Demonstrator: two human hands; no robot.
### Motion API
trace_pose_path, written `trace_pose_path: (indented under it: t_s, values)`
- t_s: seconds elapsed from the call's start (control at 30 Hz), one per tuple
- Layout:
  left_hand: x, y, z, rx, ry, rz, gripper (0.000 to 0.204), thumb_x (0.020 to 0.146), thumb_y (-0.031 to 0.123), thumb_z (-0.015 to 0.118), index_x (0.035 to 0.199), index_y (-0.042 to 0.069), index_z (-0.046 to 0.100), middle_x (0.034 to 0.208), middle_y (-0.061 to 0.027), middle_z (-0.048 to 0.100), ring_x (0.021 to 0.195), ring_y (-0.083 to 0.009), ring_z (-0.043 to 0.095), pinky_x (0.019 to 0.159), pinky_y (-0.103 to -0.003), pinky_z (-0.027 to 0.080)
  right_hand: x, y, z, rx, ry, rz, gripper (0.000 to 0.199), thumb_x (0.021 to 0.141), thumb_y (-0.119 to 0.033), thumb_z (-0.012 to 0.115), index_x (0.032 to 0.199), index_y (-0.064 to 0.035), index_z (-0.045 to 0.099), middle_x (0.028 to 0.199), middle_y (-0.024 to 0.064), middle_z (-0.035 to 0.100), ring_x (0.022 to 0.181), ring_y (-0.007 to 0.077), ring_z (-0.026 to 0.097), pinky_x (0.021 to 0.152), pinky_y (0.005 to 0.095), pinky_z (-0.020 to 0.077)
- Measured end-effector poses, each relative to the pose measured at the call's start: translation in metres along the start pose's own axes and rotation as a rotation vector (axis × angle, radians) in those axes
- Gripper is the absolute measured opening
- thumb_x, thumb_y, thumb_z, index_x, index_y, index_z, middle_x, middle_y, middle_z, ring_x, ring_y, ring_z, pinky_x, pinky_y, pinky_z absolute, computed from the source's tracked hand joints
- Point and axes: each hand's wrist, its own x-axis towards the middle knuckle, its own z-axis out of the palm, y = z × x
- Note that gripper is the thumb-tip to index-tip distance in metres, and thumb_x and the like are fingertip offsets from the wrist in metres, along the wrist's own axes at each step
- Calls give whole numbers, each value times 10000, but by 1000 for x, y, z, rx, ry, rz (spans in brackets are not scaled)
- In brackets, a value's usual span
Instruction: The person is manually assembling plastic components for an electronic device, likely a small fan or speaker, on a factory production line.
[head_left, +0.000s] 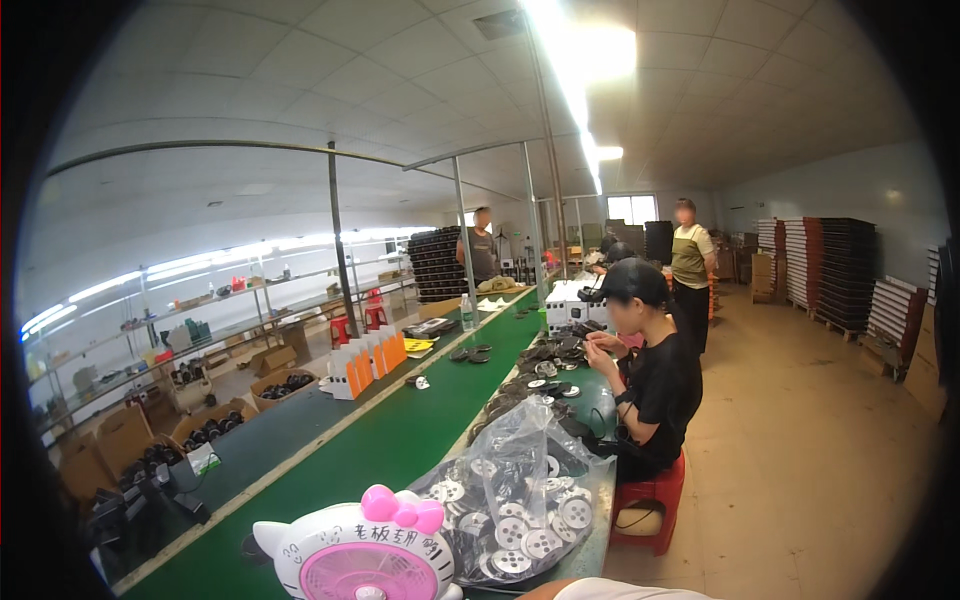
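Observation:
Neither of my hands shows in the head view. At the bottom edge there is only a sliver of bare skin beside white cloth (632, 590); which part of me it is, I cannot tell. Just beyond it, a clear plastic bag (545, 425) lies on the bench, filled with round white discs with holes (541, 543). To its left stands a white and pink cat-shaped fan (365, 552) with a pink bow. Past the bag, dark round parts (520, 385) are heaped along the bench.
A co-worker (655, 375) in black sits on a red stool (665, 505), both hands raised together. Two people (690, 250) (482, 250) stand farther back. The green belt (330, 480) runs away from me, with orange and white cartons (365, 362) beside it. Stacked trays (847, 270) line the right.

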Motion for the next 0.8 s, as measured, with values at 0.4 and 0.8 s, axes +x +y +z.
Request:
trace_pose_path:
  t_s: [0.4,0.8]
  values:
    - [0,3,-6,58,58,13,367,952,217,639,1253,29,550,1193,-170,556,1102,-382,546,1053,-575,440,23,22,-27,53,18,-29,523,1066,-518,355,1348,-111,521,1139,121,690,933,282,704,806,473,586]
    - [-1,13,-16,126,108,27,393,960,218,627,1287,23,533,1237,-165,557,1142,-384,549,1075,-568,426,11,-3,-14,137,137,-100,475,1057,-439,489,1360,-73,497,1116,98,713,921,238,725,778,423,595]
